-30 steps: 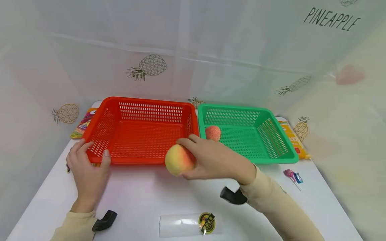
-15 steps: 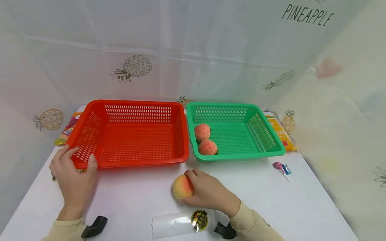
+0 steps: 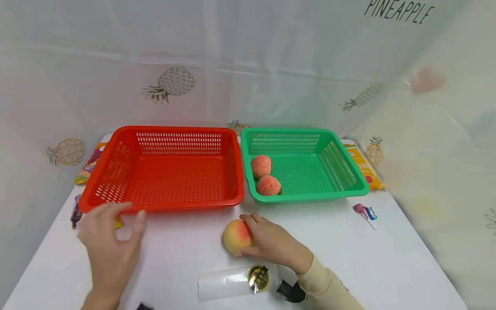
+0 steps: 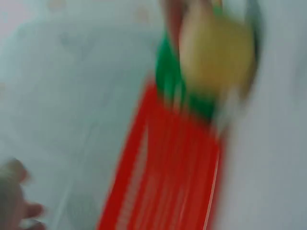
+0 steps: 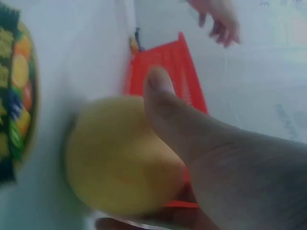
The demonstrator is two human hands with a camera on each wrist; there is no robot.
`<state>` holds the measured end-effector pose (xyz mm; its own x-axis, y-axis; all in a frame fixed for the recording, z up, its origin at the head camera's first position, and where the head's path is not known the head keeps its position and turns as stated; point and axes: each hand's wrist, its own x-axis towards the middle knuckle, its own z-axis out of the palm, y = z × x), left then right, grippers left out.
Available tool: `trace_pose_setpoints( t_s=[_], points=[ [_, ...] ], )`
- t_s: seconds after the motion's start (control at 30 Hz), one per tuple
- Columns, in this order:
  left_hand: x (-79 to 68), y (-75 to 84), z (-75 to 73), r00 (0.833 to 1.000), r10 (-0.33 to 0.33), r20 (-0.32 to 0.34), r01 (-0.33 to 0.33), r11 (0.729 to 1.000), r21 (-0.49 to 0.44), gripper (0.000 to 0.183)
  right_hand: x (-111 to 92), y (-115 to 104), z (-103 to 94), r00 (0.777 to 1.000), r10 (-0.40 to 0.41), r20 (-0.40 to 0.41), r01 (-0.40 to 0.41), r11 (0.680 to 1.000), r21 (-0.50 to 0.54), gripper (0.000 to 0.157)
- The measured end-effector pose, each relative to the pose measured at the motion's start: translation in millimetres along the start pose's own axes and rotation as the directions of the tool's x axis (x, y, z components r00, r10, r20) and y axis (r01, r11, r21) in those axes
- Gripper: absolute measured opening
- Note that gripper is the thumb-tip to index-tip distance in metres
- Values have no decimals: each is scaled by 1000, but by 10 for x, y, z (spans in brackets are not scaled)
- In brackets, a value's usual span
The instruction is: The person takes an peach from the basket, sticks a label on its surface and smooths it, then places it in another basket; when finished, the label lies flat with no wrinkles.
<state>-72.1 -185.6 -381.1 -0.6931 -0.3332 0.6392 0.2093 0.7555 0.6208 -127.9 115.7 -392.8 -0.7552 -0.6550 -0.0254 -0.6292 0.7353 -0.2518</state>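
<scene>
My right hand (image 3: 277,243) holds a yellow peach with a red blush (image 3: 234,237) low over the white table, in front of the gap between two baskets. In the right wrist view the thumb (image 5: 165,103) lies along the peach (image 5: 115,158), fingers beneath it. My left hand (image 3: 110,245) is blurred, thumb and fingers spread apart with nothing between them, just in front of the red basket (image 3: 178,181). Beside that stands the green basket (image 3: 306,172). Two pinkish-red, rough-skinned round fruits, one (image 3: 261,166) behind the other (image 3: 268,185), lie at its left side.
A clear plastic sleeve with a round black-and-yellow sticker (image 3: 258,278) lies nearest me. At right are a pink lollipop (image 3: 361,209) and an orange snack pack (image 3: 362,165). A purple pack (image 3: 88,168) and a dark wrapped item (image 3: 75,212) lie left of the red basket.
My right hand has brought the peach down from before the red basket's front rim toward the near table. My left hand has let go of the red basket's front left corner.
</scene>
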Motion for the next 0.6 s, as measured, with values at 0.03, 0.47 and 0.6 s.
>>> trace_pose_setpoints(
  t_s=[0.03, 0.47, 0.6],
  points=[
    [-124, 112, 36, 996, 14, 90, -14, 1000, -8, 36, -22, 17, -26, 1000, 3, 8, -3, 1000, 15, 85],
    [-1151, 697, 712, 610, -22, 792, -127, 984, 124, 54, -682, 117, -372, 965, 252, 70, -259, 957, 133, 68],
    [-1164, 681, 733, 540, -84, 838, -77, 986, 149, 46, -815, 84, -311, 967, 248, 64, -256, 949, 184, 62]
  ],
)
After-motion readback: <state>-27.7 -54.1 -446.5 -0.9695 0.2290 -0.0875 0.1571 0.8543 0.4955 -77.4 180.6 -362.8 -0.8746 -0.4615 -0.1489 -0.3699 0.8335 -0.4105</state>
